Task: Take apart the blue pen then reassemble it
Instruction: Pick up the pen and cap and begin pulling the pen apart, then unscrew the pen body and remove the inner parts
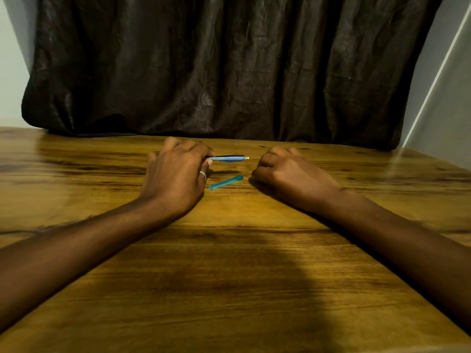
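My left hand (178, 171), with a ring on one finger, grips one end of the blue pen body (228, 158) and holds it level a little above the wooden table (229, 263). The pen's white end points right. A translucent teal pen piece (225, 182) lies loose on the table just below the pen, between my two hands. My right hand (288, 171) rests on the table as a closed fist to the right of the pen, apart from both parts, with nothing visible in it.
A dark creased curtain (229, 67) hangs behind the table's far edge. Pale walls (441, 110) stand at both sides. Both forearms lie across the table, and a shadow covers its near middle.
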### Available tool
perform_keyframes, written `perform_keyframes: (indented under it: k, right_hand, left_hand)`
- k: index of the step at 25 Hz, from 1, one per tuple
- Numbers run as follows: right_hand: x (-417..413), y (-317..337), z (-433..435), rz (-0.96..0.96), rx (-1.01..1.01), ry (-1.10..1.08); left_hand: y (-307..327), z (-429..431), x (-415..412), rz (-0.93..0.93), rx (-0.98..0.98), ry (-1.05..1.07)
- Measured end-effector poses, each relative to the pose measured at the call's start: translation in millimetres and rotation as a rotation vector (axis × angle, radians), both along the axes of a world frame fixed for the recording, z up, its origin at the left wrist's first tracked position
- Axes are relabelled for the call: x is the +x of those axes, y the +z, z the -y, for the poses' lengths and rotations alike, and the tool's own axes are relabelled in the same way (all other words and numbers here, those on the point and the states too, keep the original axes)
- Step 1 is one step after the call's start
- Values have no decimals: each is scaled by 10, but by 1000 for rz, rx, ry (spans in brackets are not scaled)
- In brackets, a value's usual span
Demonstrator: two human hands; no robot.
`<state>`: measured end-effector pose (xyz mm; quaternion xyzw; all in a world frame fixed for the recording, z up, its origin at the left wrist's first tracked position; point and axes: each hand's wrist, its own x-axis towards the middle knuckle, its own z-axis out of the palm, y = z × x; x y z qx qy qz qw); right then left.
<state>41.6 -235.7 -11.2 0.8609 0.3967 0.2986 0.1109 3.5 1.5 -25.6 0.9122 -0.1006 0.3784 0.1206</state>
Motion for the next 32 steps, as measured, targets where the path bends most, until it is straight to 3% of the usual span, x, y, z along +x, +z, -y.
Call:
perform_keyframes:
  k: [20, 26, 32]
  right_hand:
    - [109, -30, -16, -34, 80, 10]
    - [200, -87, 25, -322, 863, 48]
    - [171, -118, -13, -575, 1054, 194]
  left_hand:
    - [14, -16, -13, -23, -17, -24]
    - [21, 22, -22, -34, -45, -122]
    - [21, 16, -5, -48, -82, -157]
